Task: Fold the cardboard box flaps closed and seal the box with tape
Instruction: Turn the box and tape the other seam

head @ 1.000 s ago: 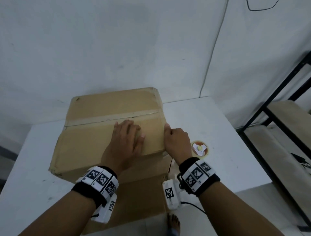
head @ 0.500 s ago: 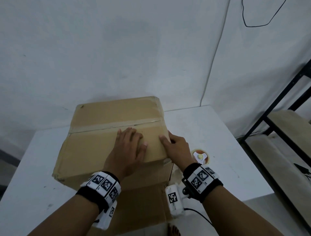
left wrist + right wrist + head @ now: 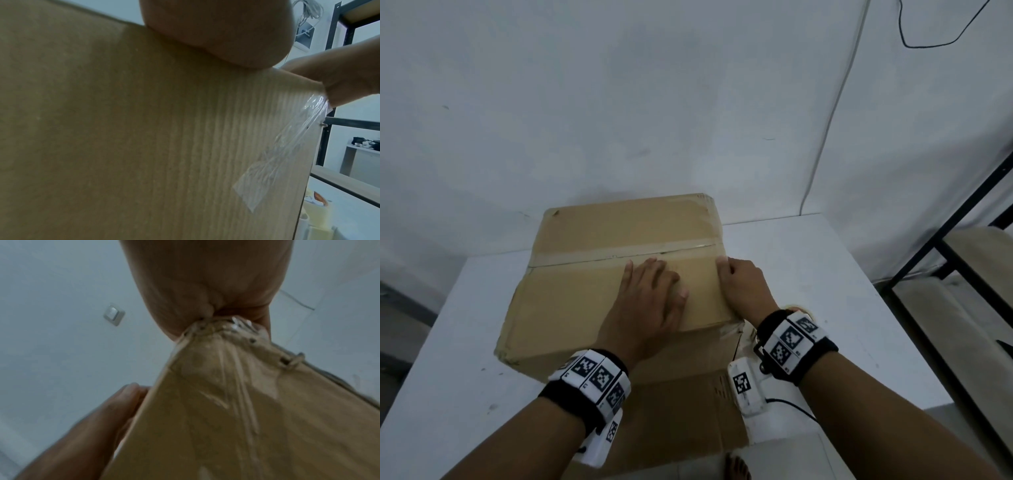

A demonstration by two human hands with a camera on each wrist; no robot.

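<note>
From the head view I saw the cardboard box (image 3: 616, 274) on the white table (image 3: 808, 274); my left hand (image 3: 650, 301) lay flat, fingers straight, on the near flap; my right hand (image 3: 744, 287) curled over its right edge. The left wrist view showed clear tape (image 3: 283, 155) on the box's side; the right wrist view showed the palm on a taped corner.

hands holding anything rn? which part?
Left hand holds nothing: it presses flat on the cardboard box top flap. Right hand grips the box's right top edge near the front corner, fingers down the side.
</note>
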